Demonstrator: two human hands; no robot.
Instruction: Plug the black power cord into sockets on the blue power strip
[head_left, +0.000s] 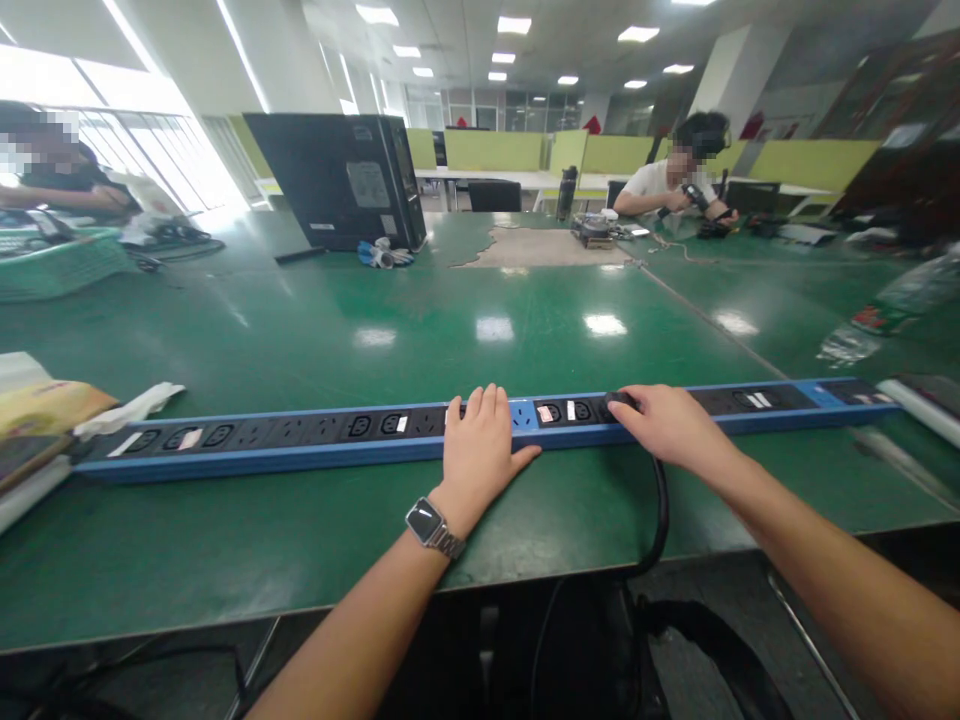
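A green tabletop (300, 340) is filling the foreground of a bright office, with a black computer case (322, 185) standing toward the far side. The long blue power strip (300, 458) is lying crosswise in front of you. The black plug (617, 404) is already sitting at one of its sockets, but your fingers are hiding how deep it is going, so whether it is fully seated you cannot tell; the other sockets in plain view are holding no plugs. Your left hand (480, 440) is lying palm-down across the strip's middle, fingers extending together, gripping nothing, thumb pointing out to the right. Your right hand (671, 425) is slanting in from the right, its fingers gripping the plug, while a thick black cord (662, 510) is curving down below it.
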